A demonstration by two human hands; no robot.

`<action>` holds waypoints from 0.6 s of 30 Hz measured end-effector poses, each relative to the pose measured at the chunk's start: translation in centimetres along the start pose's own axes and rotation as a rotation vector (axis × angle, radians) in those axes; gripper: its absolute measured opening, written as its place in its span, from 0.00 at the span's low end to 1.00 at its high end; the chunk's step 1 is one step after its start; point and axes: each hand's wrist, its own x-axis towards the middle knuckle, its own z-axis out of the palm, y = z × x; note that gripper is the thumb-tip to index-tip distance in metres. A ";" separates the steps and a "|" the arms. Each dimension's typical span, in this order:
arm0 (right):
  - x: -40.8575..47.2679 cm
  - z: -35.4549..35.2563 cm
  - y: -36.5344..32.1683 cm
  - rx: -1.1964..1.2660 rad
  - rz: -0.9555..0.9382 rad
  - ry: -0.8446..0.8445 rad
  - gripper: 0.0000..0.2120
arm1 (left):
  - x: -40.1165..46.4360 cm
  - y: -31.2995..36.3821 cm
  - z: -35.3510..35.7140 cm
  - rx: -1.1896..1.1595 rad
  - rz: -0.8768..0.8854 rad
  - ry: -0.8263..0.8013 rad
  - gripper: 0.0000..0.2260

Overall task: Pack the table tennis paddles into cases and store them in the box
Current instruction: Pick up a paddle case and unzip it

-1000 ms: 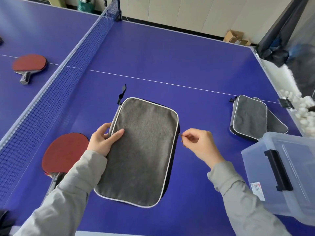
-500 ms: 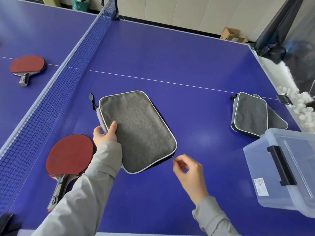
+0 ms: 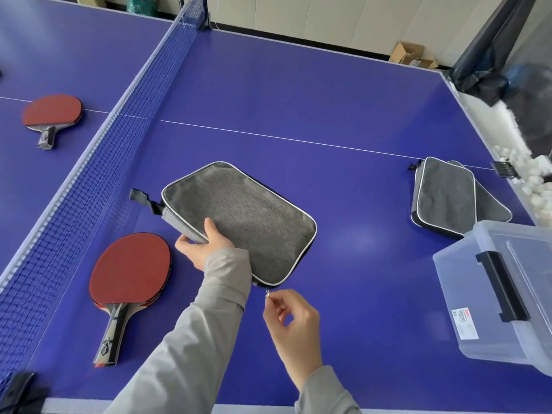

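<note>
A grey paddle case (image 3: 242,219) with white piping lies tilted on the blue table. My left hand (image 3: 203,245) grips its near left edge, thumb on top. My right hand (image 3: 291,319) pinches the small metal zipper pull (image 3: 268,292) at the case's near corner. A red paddle (image 3: 128,273) lies left of the case, handle toward me. A second red paddle (image 3: 52,113) rests beyond the net. Two more grey cases (image 3: 448,198) are stacked at the right. The clear plastic box (image 3: 478,294) with a black latch stands at the right edge.
The blue net (image 3: 98,150) runs diagonally along the left. White balls (image 3: 534,174) fill a tray off the table's right side. Cardboard boxes (image 3: 409,53) sit on the floor by the far wall. A black item (image 3: 18,392) lies at the near left corner.
The case has been turned counter-clockwise, its strap now pointing left. My right hand has drawn the zipper pull along the edge toward the near corner. My left hand shifted to the case's near side.
</note>
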 end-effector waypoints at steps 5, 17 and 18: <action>0.6 1.2 -0.3 -0.161 -0.152 0.017 0.04 | 0.0 -0.2 -0.1 0.003 0.007 -0.035 0.20; 6.9 -9.8 2.3 0.563 0.571 -0.041 0.13 | 3.9 -1.8 -3.6 0.271 0.029 -0.730 0.09; 7.2 -10.0 2.0 0.608 0.586 -0.151 0.15 | 3.7 -2.2 -3.7 0.280 0.015 -0.771 0.10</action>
